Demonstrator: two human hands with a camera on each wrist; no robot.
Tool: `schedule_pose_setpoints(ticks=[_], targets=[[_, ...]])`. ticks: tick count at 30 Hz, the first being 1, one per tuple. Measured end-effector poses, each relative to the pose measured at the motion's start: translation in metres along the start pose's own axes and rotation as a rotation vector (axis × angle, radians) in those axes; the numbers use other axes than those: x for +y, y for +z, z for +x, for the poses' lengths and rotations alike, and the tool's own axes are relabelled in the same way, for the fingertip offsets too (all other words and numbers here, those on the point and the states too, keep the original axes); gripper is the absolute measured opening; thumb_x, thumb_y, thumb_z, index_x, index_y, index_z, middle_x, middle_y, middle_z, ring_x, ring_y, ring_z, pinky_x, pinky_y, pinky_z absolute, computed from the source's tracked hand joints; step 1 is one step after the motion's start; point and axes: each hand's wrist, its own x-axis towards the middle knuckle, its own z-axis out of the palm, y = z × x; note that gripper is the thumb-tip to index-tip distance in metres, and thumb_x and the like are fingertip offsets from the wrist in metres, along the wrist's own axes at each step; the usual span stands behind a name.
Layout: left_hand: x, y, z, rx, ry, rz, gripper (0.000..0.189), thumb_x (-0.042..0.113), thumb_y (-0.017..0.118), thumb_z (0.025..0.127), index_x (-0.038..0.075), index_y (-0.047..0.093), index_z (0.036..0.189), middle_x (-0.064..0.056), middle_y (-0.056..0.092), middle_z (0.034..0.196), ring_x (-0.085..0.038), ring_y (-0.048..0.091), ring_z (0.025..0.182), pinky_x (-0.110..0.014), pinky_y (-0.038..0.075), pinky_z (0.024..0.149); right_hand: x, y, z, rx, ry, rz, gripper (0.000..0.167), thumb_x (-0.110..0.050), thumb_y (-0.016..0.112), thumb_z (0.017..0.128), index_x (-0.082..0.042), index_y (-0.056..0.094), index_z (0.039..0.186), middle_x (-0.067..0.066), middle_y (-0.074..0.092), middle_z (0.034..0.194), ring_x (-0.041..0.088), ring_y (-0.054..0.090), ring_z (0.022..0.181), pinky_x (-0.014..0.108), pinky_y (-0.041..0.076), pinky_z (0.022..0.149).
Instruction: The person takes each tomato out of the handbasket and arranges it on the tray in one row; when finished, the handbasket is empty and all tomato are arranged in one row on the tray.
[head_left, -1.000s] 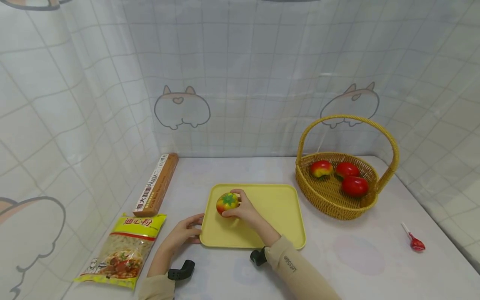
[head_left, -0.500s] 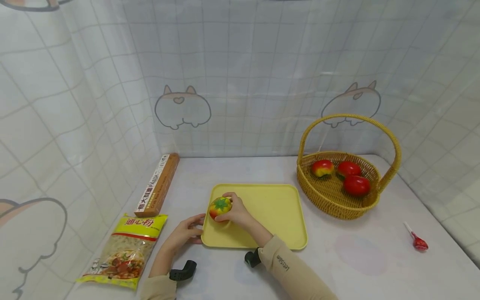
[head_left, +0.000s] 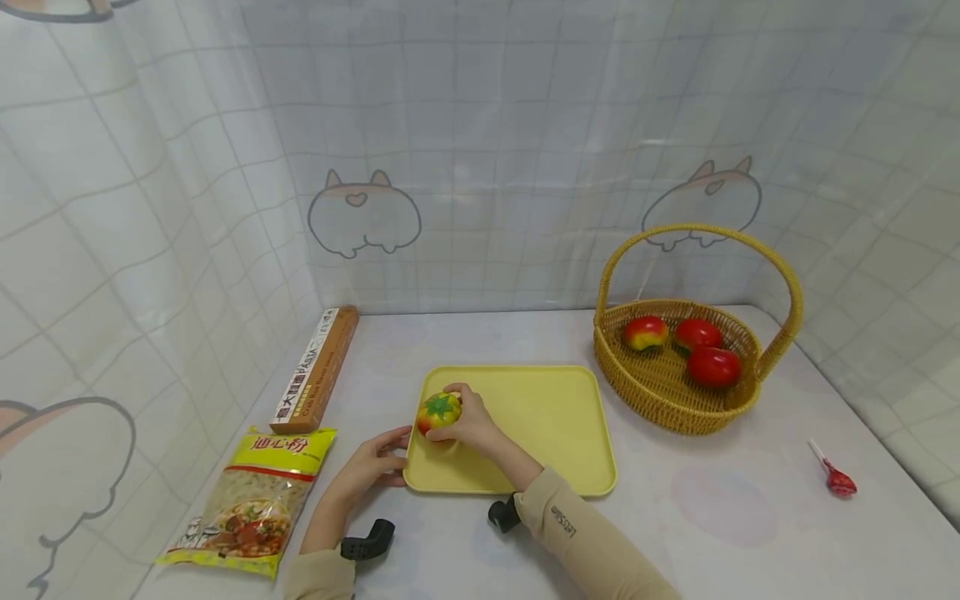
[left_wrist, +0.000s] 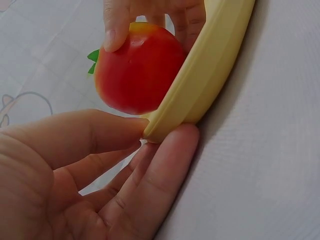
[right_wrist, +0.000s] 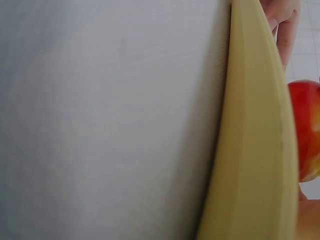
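Near the bench's (head_left: 675, 533) far right corner, a basket (head_left: 667, 414) held three fruits (head_left: 698, 334); left hand (head_left: 365, 468) fingers (left_wrist: 172, 160) pinched a tray's (head_left: 547, 425) left edge, right hand (head_left: 476, 427) fingers the tomato (head_left: 437, 412) within.

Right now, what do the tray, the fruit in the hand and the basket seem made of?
The tray: probably plastic, smooth and matte, evenly yellow with rounded corners. The fruit: perhaps plastic or coated foam; glossy, with a highlight on its red skin. The basket: woven strands, maybe wicker or imitation, slightly shiny; the weave shows.
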Motion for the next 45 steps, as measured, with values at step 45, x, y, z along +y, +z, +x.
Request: schedule_pose_setpoints(ticks=[45], targets=[[0.0,0.001,0.0,0.023,-0.009,-0.006,0.062,0.005,0.062,0.083,0.0,0.037,0.139,-0.019,0.047,0.121,-0.02,0.059,0.081,-0.036,0.056,0.072,-0.01,-0.045,-0.011,-0.065,-0.009,0.03,0.091,-0.01,0.081,0.066,-0.012,0.03,0.14,0.024,0.024,0.138,0.042,0.033,0.123,0.049,0.042,0.094]])
